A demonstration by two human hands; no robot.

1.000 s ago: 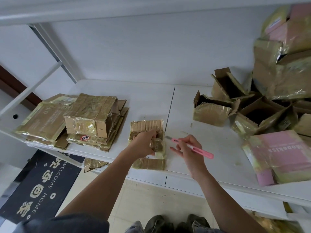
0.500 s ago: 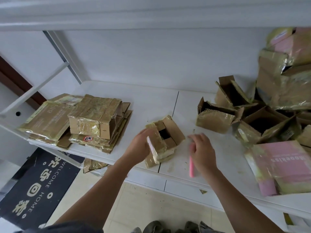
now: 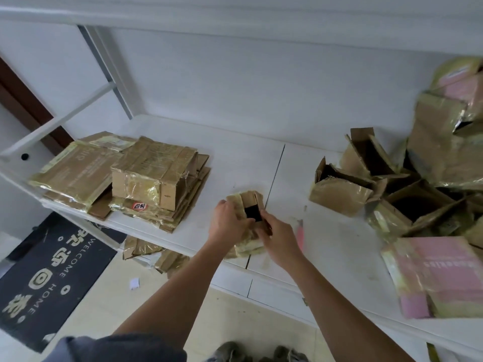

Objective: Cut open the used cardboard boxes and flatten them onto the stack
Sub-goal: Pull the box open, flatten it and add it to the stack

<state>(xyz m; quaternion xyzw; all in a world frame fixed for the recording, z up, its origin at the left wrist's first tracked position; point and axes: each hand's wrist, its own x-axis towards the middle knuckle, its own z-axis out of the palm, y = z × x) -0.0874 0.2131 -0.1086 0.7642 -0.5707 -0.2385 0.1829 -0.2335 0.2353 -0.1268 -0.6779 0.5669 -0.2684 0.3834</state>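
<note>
A small taped cardboard box (image 3: 247, 201) stands near the front edge of the white shelf (image 3: 235, 158), its dark opening facing me. My left hand (image 3: 226, 222) grips its left side. My right hand (image 3: 278, 237) grips its right side, fingers curled on the edge of the opening. A pink utility knife (image 3: 300, 232) lies on the shelf just right of my right hand, partly hidden by it. The stack of flattened boxes (image 3: 154, 178) sits at the left of the shelf.
A heap of open, taped boxes (image 3: 407, 189) fills the right side of the shelf, with a pink box (image 3: 439, 273) at the front right. Cardboard scraps (image 3: 156, 254) lie below the shelf. A dark welcome mat (image 3: 49, 273) covers the floor at left.
My right hand laid the pink knife on the shelf and moved left onto the small box. Both hands now hold the box, which has turned its opening toward me.
</note>
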